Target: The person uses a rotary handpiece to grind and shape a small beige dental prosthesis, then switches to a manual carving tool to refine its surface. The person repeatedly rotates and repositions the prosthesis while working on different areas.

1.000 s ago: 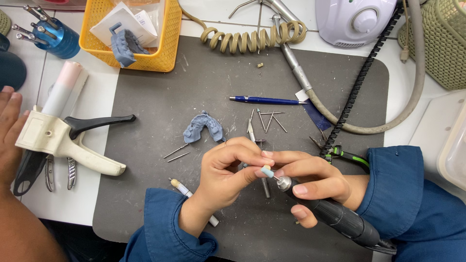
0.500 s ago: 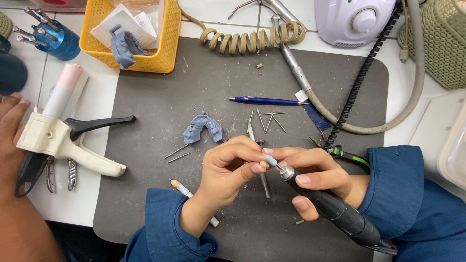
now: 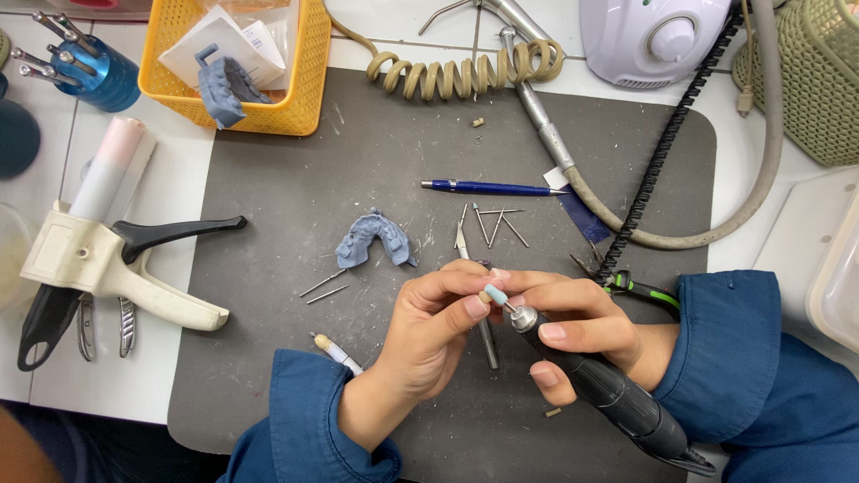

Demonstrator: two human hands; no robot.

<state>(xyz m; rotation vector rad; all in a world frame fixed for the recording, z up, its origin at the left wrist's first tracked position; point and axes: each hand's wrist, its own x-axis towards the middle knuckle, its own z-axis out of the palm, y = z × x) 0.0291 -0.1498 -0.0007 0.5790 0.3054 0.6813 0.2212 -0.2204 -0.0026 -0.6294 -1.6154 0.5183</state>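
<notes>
A dark grey mat (image 3: 376, 170) covers the white table (image 3: 161, 376), and at lower centre of the frame the right hand (image 3: 573, 326) is closed round a black rotary handpiece (image 3: 608, 394) while the left hand (image 3: 438, 326) pinches its small pale blue polishing tip (image 3: 495, 294) between thumb and fingertips. That tip looks tiny, light and easily dropped or bent, so it is best held by its sides near the chuck, with the stiff, heavier handpiece gripped on its barrel. Just above left lies a blue dental cast (image 3: 376, 241), with loose burs (image 3: 497, 224) and a blue pen (image 3: 488, 188) beyond, and a cream dispensing gun (image 3: 98, 268) at far left.
</notes>
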